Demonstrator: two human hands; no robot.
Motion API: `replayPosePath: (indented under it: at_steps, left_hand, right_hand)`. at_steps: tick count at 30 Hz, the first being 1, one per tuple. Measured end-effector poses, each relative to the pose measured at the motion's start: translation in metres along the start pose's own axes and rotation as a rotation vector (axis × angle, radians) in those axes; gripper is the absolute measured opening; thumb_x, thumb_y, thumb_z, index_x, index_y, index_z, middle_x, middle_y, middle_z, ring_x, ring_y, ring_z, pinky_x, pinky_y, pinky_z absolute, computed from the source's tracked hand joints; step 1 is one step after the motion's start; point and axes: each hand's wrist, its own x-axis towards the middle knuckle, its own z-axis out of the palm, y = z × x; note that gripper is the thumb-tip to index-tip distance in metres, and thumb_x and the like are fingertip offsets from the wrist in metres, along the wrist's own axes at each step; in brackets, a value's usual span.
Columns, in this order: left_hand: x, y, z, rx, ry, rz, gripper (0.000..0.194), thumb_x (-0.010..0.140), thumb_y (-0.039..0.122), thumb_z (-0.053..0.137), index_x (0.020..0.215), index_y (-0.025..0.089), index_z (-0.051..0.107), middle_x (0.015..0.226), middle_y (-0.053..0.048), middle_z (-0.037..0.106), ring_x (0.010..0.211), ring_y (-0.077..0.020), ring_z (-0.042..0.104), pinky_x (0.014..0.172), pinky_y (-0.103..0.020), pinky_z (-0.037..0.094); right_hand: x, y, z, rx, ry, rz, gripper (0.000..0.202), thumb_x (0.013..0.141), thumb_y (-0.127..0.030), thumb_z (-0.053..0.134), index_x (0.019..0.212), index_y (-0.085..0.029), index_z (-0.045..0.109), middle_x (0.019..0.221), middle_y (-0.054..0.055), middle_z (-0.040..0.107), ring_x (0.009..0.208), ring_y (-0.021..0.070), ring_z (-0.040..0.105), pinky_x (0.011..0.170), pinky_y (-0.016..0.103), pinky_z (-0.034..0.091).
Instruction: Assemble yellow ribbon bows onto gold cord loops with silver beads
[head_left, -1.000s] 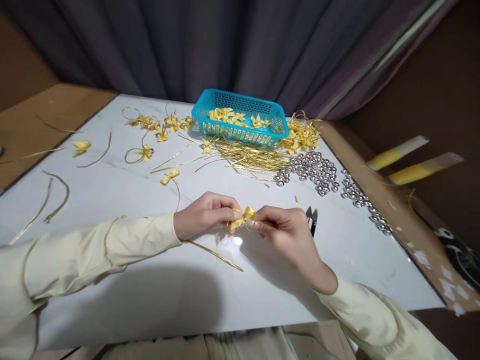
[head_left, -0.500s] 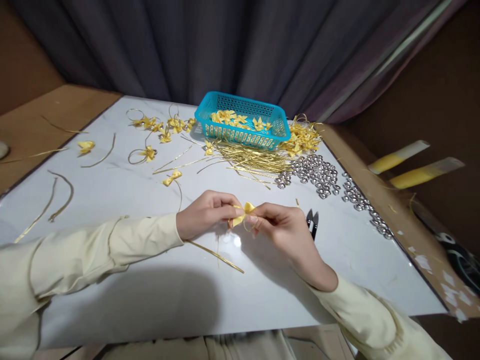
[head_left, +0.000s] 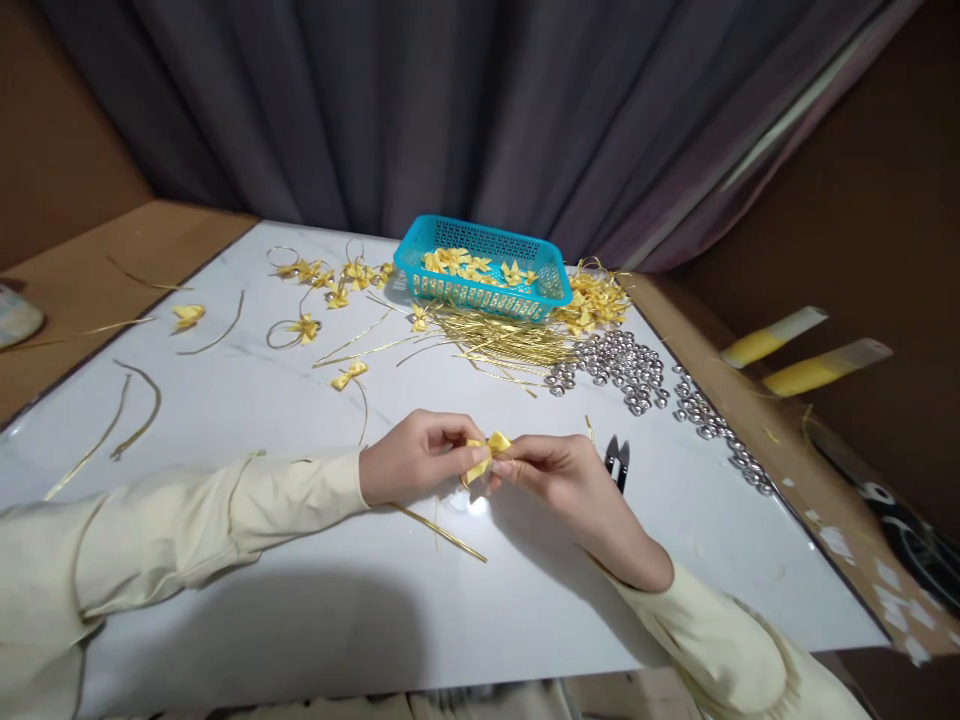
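Between my two hands, just above the white tabletop, is a small yellow ribbon bow. My left hand pinches its left loop between thumb and fingers. With thumb and forefinger, my right hand grips the bow near its middle and lower right side; whether it also holds a cord there is too small to tell. Below the left wrist lie gold cords. Black thread snips rest right beside my right hand. Another yellow bow with a cord lies beyond my left hand.
A blue basket holding yellow bows stands at the back. Gold cords lie before it, with silver rings to their right. More bows are heaped beside the basket. Two yellow-filled tubes lie at the right.
The view has tilted up slightly, so everything sits lower in the picture. Both hands still hold the bow, with the fingers shifted only a little.
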Motion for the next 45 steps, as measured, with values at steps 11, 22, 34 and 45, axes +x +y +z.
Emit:
replayPosePath:
  at_steps: [11,22,34,45]
  left_hand:
    - [0.002,-0.006,-0.002,0.175,0.061,0.034,0.018,0.076,0.028,0.054,0.067,0.012,0.056,0.056,0.000,0.054,0.055,-0.0107,0.049,0.056,-0.023,0.039]
    - [0.000,-0.008,-0.002,0.300,-0.027,0.116,0.020,0.078,0.029,0.051,0.071,0.012,0.058,0.056,0.001,0.052,0.054,-0.0100,0.044,0.054,-0.022,0.036]
    - [0.000,-0.008,-0.002,0.296,-0.080,0.082,0.018,0.078,0.026,0.051,0.066,0.013,0.054,0.058,0.001,0.052,0.054,-0.0094,0.044,0.055,-0.021,0.036]
    - [0.001,-0.007,-0.003,0.155,-0.105,0.061,0.018,0.079,0.026,0.051,0.066,0.013,0.052,0.059,0.001,0.052,0.058,-0.0107,0.048,0.058,-0.023,0.038]
  right_hand:
    - [-0.001,-0.001,-0.020,-0.308,0.259,-0.321,0.010,0.085,-0.026,0.053,0.084,-0.018,0.058,0.084,0.006,0.063,0.069,0.0141,0.055,0.060,0.026,0.043]
    - [0.009,0.005,0.001,-0.298,0.141,-0.468,0.014,0.084,-0.020,0.052,0.071,-0.018,0.054,0.071,0.003,0.053,0.067,0.0144,0.049,0.061,0.026,0.040]
    - [0.010,-0.006,-0.012,-0.124,0.180,-0.308,0.017,0.080,-0.027,0.060,0.067,-0.017,0.053,0.070,0.001,0.054,0.066,0.0130,0.048,0.063,0.026,0.038]
    - [0.008,0.007,-0.002,-0.509,-0.015,-0.530,0.032,0.093,-0.020,0.035,0.061,-0.019,0.036,0.056,-0.002,0.037,0.058,0.0124,0.037,0.057,0.025,0.031]
